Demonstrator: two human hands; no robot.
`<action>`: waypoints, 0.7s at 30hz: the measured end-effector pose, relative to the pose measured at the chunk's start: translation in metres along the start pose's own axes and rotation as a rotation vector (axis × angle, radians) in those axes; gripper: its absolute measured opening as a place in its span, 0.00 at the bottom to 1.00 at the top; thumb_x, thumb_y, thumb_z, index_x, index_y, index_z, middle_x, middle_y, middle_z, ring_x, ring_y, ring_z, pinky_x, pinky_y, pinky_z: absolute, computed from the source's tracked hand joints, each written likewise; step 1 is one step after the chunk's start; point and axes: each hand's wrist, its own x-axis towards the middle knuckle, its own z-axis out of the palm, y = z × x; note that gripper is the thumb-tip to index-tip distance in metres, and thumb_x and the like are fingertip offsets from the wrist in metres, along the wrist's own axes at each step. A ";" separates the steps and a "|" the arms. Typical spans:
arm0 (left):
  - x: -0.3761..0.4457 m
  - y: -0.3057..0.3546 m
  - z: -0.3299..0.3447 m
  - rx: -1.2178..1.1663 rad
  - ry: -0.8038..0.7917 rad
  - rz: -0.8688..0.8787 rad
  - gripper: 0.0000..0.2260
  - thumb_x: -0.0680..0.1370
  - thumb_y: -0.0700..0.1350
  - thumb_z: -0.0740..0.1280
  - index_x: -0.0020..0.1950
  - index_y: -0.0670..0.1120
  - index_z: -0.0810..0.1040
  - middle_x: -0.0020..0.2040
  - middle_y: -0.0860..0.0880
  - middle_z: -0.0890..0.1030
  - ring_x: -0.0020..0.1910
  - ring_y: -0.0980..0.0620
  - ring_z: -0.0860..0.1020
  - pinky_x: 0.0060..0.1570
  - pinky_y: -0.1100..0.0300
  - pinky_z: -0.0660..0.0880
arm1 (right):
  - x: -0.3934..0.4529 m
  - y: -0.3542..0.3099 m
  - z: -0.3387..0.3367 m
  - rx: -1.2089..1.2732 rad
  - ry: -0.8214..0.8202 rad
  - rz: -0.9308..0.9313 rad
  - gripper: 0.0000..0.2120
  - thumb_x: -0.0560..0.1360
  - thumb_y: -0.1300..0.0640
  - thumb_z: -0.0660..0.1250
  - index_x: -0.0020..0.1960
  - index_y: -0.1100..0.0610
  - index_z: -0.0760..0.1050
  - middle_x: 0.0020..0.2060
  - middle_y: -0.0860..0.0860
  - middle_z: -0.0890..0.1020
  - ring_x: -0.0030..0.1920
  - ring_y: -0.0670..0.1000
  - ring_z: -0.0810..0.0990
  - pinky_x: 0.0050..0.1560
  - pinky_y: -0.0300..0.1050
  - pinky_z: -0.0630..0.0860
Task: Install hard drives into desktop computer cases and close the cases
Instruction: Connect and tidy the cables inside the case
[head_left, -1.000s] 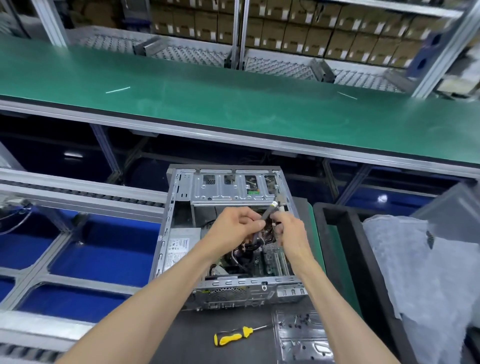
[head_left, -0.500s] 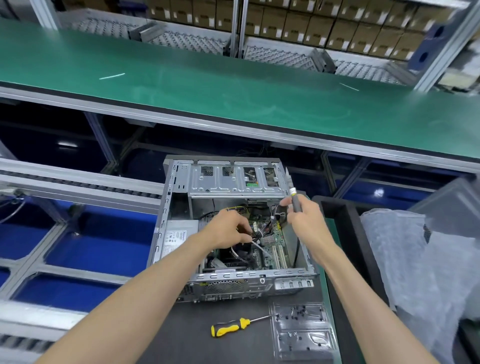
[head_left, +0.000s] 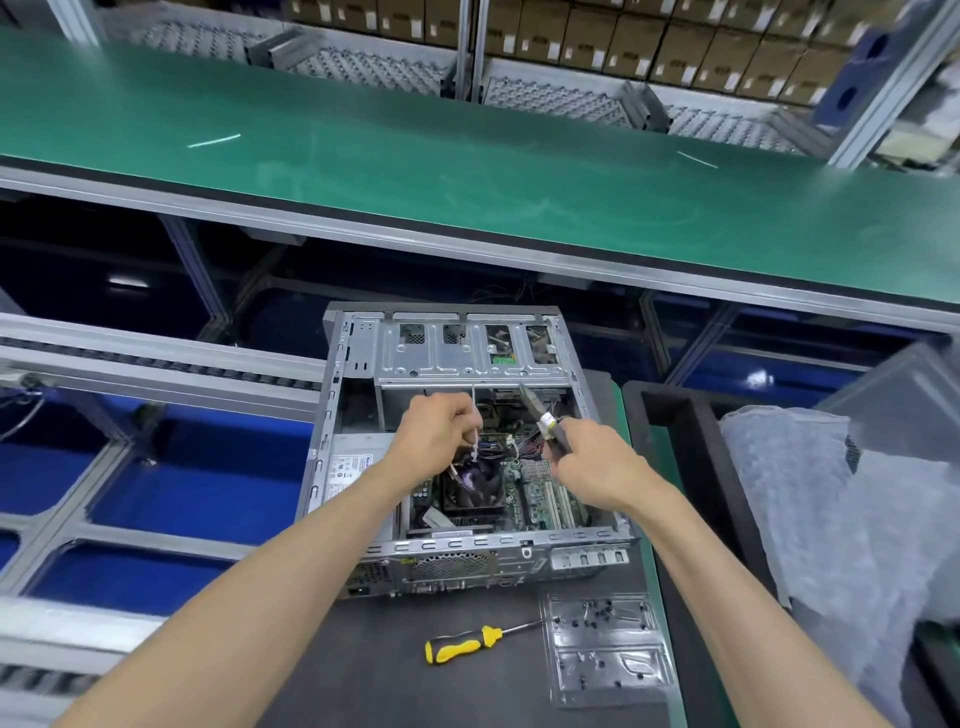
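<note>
An open desktop case (head_left: 358, 364) lies on its side on the dark mat, motherboard and fan exposed. Its silver drive cage (head_left: 467, 351) spans the far end. My left hand (head_left: 434, 431) is inside the case and pinches a thin white cable tie (head_left: 474, 410) that sticks upward. My right hand (head_left: 587, 462) grips a small cutter tool (head_left: 545, 421) with dark handles and a pale collar; its tip points up-left toward the cage. No hard drive is plainly visible.
A yellow-and-black screwdriver (head_left: 462, 644) lies on the mat in front of the case. Beside it is a clear plastic tray (head_left: 610, 649) with small black screws. A black foam tray (head_left: 691, 452) and bubble wrap (head_left: 841, 519) sit at right. A green conveyor belt (head_left: 467, 171) runs behind.
My right hand with the tool has come down from the case's right wall into the case. My left hand rose slightly and now holds the white tie upright.
</note>
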 end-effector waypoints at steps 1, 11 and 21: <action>0.000 -0.001 0.000 -0.002 0.012 0.009 0.13 0.80 0.41 0.67 0.35 0.48 0.79 0.35 0.52 0.85 0.40 0.54 0.85 0.51 0.50 0.81 | -0.001 -0.001 0.000 -0.049 -0.002 -0.018 0.07 0.79 0.57 0.59 0.43 0.51 0.64 0.41 0.51 0.76 0.41 0.55 0.76 0.40 0.50 0.71; -0.007 -0.001 0.003 0.037 0.165 0.076 0.16 0.81 0.46 0.66 0.33 0.53 0.72 0.39 0.56 0.83 0.41 0.51 0.80 0.49 0.51 0.78 | -0.016 -0.026 0.022 -0.460 0.074 -0.056 0.17 0.78 0.60 0.62 0.65 0.63 0.65 0.62 0.60 0.70 0.63 0.61 0.69 0.47 0.52 0.70; -0.007 -0.002 0.002 0.012 0.181 0.091 0.13 0.82 0.43 0.65 0.39 0.40 0.76 0.39 0.62 0.80 0.39 0.70 0.76 0.43 0.61 0.68 | -0.012 -0.036 0.050 -0.433 0.123 -0.039 0.21 0.79 0.54 0.63 0.66 0.64 0.65 0.61 0.61 0.69 0.62 0.61 0.68 0.51 0.49 0.75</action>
